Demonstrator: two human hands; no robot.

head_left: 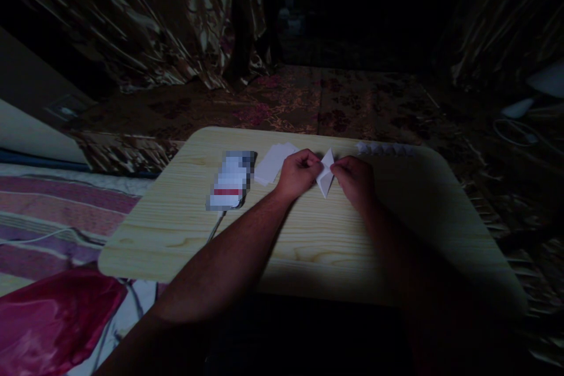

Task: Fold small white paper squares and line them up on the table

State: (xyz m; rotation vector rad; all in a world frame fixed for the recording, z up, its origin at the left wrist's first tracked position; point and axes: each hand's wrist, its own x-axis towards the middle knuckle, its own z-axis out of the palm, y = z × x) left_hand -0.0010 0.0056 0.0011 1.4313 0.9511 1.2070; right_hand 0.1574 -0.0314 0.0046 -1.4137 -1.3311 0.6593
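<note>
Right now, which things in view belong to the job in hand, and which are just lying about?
Job, likely:
- folded white paper, held between left hand and right hand
- white sheets
- row of small pale pieces
- table, as work surface

Lying about, apparently:
- pixelated device with cable
- shiny pink item
- striped bedding

head view | behind the table (171, 235), above it | facing forward and down | table close, curtain (176, 12) farther

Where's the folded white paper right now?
In the head view, the folded white paper is slightly right of centre, held between the left hand and the right hand over the table.
</note>
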